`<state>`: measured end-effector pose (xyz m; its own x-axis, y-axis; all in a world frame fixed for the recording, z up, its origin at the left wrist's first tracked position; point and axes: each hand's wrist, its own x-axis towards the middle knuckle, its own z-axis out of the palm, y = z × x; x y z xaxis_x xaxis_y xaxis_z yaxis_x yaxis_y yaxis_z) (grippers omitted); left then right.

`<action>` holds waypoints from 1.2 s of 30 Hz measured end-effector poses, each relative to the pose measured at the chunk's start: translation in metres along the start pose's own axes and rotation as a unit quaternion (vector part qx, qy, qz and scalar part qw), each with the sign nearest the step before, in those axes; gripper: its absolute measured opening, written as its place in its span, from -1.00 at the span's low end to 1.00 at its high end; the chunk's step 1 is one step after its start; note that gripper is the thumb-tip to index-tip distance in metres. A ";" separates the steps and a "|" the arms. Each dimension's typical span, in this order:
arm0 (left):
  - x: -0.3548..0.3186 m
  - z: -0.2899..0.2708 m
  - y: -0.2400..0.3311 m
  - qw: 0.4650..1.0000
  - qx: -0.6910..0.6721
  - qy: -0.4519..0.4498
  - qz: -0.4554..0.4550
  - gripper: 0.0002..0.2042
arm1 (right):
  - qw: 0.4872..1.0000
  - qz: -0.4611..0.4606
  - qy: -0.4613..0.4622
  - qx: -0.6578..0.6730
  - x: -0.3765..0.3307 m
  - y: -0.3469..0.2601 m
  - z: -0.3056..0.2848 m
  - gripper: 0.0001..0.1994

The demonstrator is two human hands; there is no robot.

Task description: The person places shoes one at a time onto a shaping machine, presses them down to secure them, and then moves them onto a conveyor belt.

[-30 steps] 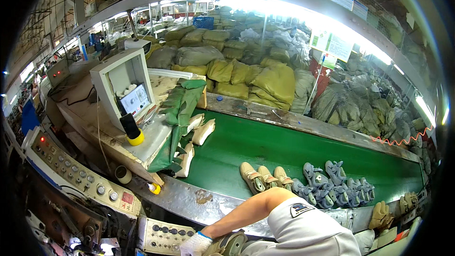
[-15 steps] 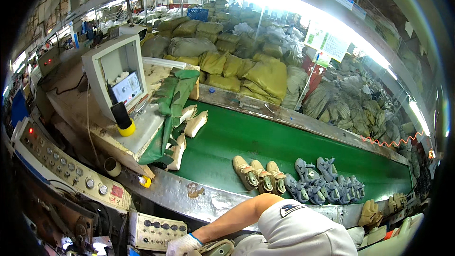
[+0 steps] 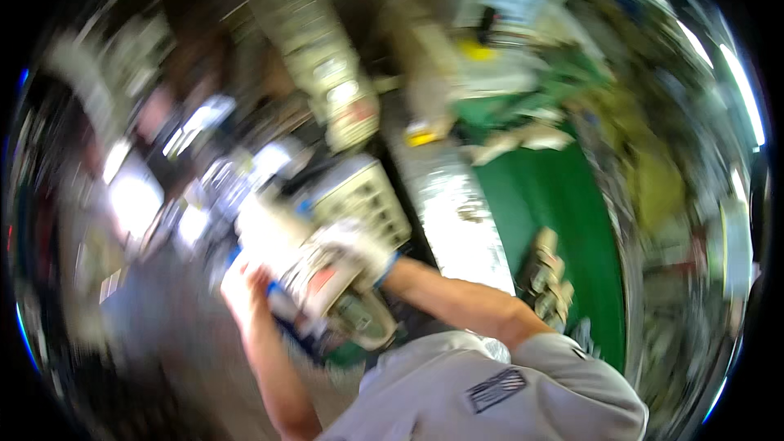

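Frame badly blurred. Both hands meet low centre on one shoe (image 3: 359, 318): gloved right hand (image 3: 347, 257) closes over it, bare left hand (image 3: 245, 290) cups beneath; exact finger grip, cannot tell. Best kept steady with both hands. On the green belt (image 3: 555, 196): about two more shoes (image 3: 545, 278). One button panel (image 3: 363, 196) behind.

Around you is a blurred factory floor: a green conveyor belt (image 3: 563, 220) runs beside a metal ledge (image 3: 457, 204), a grey control panel (image 3: 363, 196) sits nearby, and bright strip lights (image 3: 739, 90) glare at your right.
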<state>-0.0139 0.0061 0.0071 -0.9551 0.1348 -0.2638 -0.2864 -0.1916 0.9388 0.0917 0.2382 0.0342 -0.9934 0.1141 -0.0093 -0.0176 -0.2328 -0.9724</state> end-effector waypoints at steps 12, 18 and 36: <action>-0.018 -0.036 0.044 0.977 -0.155 0.130 0.067 -0.50 | 0.974 0.106 0.082 0.183 0.043 -0.005 0.099 -0.62; 0.009 -0.027 0.048 0.967 -0.212 0.095 0.108 -0.42 | 0.973 0.036 0.102 0.204 0.079 0.017 0.105 -0.62; -0.021 -0.012 -0.004 0.964 -0.254 -0.021 -0.071 -0.63 | 0.958 0.042 0.144 0.243 0.094 0.054 0.106 -0.61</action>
<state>0.0062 -0.0076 0.0067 -0.9025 0.2321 -0.3628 -0.4248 -0.6187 0.6609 -0.0151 0.1342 0.0056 -0.9228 0.3200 -0.2148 -0.0584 -0.6671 -0.7427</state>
